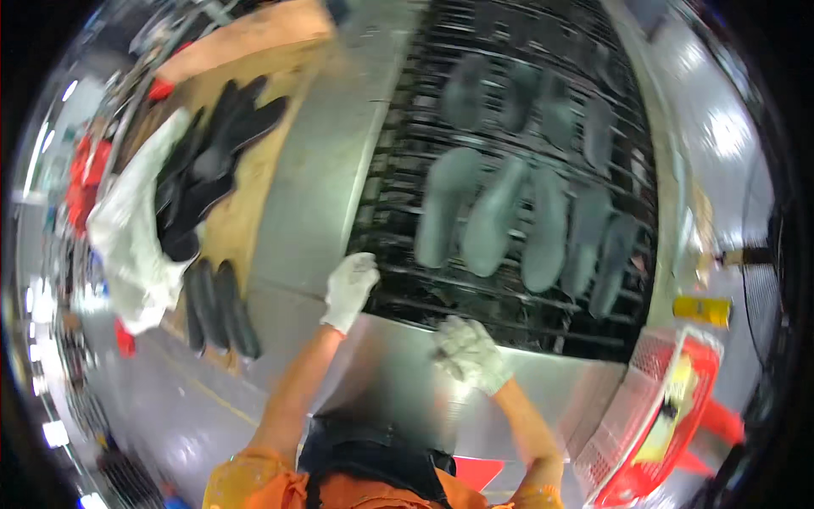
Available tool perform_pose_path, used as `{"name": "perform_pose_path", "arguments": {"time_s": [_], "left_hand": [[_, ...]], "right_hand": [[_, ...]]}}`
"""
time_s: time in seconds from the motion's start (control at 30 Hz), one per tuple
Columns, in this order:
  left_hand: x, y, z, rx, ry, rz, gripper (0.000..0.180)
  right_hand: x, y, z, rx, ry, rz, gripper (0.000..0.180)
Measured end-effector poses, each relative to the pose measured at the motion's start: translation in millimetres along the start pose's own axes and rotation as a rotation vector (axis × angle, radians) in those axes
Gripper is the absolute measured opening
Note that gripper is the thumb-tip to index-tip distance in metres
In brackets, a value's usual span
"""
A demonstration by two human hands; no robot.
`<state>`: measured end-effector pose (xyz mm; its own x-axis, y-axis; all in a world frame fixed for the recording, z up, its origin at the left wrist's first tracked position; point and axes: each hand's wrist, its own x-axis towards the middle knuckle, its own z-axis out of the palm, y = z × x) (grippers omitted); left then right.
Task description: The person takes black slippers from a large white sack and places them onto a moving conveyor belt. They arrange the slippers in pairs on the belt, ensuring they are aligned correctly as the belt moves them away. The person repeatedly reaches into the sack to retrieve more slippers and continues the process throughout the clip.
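Note:
Shoe insoles, dark grey-green, lie in two rows across a black slatted conveyor (398,212). The nearer row includes a wide insole (448,208) at its left and a narrower insole (545,229) beside it. My left hand (350,291), in a white knit glove, is at the conveyor's near left corner, fingers loosely bent and nothing seen in them. My right hand (472,354), gloved the same way, rests by the conveyor's front edge over the metal plate (386,356). Its fingers are bent and somewhat apart, with no object visible. Neither hand touches an insole.
At left, a wooden board (254,182) bears a pile of black insoles (216,144), a white plastic bag (131,237) and several dark insoles (222,305). A red and white plastic basket (632,424) stands at the right, near a yellow cylinder (702,310).

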<state>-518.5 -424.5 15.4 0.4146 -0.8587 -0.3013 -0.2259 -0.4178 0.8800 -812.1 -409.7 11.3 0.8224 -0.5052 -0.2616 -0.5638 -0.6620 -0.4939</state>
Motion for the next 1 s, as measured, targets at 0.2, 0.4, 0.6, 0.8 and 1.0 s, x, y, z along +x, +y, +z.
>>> {"name": "perform_pose_path", "arguments": {"time_s": [0.2,0.4,0.6,0.8,1.0], "left_hand": [[-45,-46,-54,-0.131,0.108,-0.092,0.035],[-74,-63,-137,-0.139,0.317,-0.054,0.032],[-85,-110,-262,0.195,0.713,0.121,0.032],[-91,-111,-346,0.635,0.599,-0.37,0.094],[-92,-119,-371,0.66,0.415,-0.394,0.103]], "right_hand": [[16,-61,22,0.136,0.509,0.159,0.046],[43,-94,46,0.076,0.509,0.281,0.044],[102,-164,33,0.226,0.368,0.229,0.05],[197,-272,51,0.105,0.325,-0.005,0.062],[290,-383,82,-0.005,0.134,0.033,0.087]]}}
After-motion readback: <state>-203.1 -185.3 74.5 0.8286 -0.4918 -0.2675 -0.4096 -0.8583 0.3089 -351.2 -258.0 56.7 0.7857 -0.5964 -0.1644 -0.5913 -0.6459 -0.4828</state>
